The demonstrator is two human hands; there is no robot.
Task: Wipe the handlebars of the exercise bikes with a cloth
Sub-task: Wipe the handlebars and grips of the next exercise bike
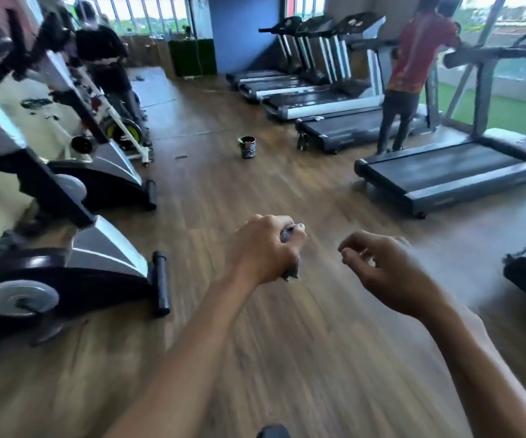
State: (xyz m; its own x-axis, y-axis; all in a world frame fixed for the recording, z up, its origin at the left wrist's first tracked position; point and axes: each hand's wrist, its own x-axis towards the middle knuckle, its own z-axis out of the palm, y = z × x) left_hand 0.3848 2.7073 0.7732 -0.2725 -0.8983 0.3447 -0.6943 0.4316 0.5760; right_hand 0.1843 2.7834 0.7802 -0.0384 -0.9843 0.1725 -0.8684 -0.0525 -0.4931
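My left hand (263, 249) is held out over the wooden floor, its fingers curled round a bunched grey cloth (287, 234) that pokes out above and below the fist. My right hand (385, 268) hovers beside it to the right, fingers loosely curled, holding nothing. A row of exercise bikes stands along the left side, the nearest exercise bike (75, 248) at the lower left and a second bike (106, 172) behind it. Their handlebars are blurred or cut off at the frame's upper left edge. Neither hand touches a bike.
A small dark bucket (247, 147) stands on the floor ahead. Treadmills (445, 175) line the right side; a person in a red shirt (413, 74) stands on one. Another person in black (103, 55) is by a far bike. Wooden floor (223, 200) lies open between the rows.
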